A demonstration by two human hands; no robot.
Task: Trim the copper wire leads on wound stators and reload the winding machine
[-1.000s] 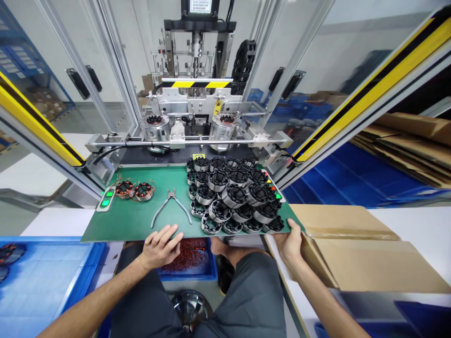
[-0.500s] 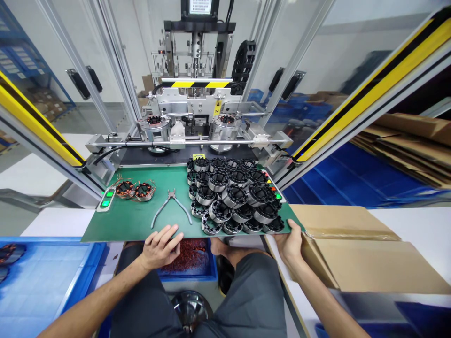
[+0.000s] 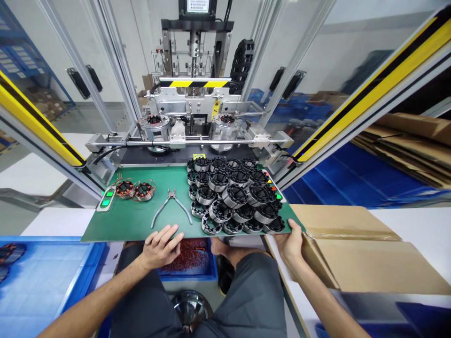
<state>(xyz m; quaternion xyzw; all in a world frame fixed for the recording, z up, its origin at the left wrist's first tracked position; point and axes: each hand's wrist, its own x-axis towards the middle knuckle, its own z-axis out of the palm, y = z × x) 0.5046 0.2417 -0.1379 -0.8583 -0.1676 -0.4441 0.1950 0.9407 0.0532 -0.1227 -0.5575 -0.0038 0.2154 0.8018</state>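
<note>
My left hand lies on the front edge of the green work surface, fingers stretched out and nothing in them. Just beyond its fingertips are diagonal cutters with grey-blue handles, spread apart. My right hand grips the front right corner of the surface, thumb on top and the other fingers mostly hidden below the edge. Beside it stand stacked rows of black-and-silver stator cores without wire. Two copper-wound stators with loose wire ends lie at the back left.
Behind the surface is a winding machine with a wound stator on each of two holders. Lit green buttons sit at the left. A cardboard box is at right, a blue tray at left, a blue bin of copper scraps below.
The machine's upper head with its striped plate has shifted slightly left. Both hands, the cutters and the stators have stayed in place.
</note>
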